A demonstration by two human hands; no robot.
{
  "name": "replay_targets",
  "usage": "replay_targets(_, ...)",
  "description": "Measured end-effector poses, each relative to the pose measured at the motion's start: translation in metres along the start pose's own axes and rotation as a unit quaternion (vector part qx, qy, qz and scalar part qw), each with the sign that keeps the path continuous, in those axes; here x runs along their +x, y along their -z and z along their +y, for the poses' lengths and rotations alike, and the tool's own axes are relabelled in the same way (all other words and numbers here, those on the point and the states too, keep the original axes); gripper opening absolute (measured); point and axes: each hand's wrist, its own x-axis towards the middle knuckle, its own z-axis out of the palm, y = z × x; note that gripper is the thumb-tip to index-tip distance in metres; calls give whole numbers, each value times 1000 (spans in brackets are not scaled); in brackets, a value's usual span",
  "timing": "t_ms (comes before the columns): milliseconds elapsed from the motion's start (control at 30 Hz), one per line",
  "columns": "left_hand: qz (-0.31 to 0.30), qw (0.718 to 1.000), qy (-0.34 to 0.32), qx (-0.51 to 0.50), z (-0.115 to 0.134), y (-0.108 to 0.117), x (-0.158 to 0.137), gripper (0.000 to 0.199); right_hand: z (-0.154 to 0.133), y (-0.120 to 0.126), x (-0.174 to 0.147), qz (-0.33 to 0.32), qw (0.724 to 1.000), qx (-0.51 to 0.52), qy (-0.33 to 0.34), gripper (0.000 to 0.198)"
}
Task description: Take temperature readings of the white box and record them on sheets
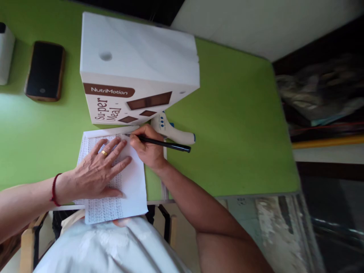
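Head view: writing in progress, looks partway through the page. Done: the left part of the sheet (135,182) carries a dense block of small handwriting, running from near its top down to the end nearest the person. Left: the right part is blank, so maybe around half the page has no writing, though the hand hides some of it. Whether all of that space is meant to be filled, can't tell.

Right grip (149,148): fingers and thumb pinching the black pen (167,143), tip at the top of the sheet, right by the edge of the written block. Left grip (96,170): fingers spread flat over the writing, pinching nothing, apparently steadying the page.

Sheet: white, thin-looking, lying mostly flat on the tabletop (227,132), lower end sticking out past the near edge. More paper shows beyond its left edge. Writing is dark, tightly packed, too small to read. Top of the sheet sits just short of the white NutriMotion box (142,53); a white handheld device (179,135) with blue buttons lies just beyond the right grip. Phone (45,70) well apart, upper left, screen dark.
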Motion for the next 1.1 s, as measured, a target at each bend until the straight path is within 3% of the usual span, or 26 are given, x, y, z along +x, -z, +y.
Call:
replay_targets(600,8,1000,1,-1,-1,-2,-1,87,-1,2,1,-19,1000,-18,-2,15)
replay_targets(833,-4,1000,3,1,-1,-1,-1,86,0,0,0,26,1000,-6,0,15)
replay_targets(1100,2,1000,2,-5,-1,-1,-1,87,0,-1,0,20,999,-25,-11,15)
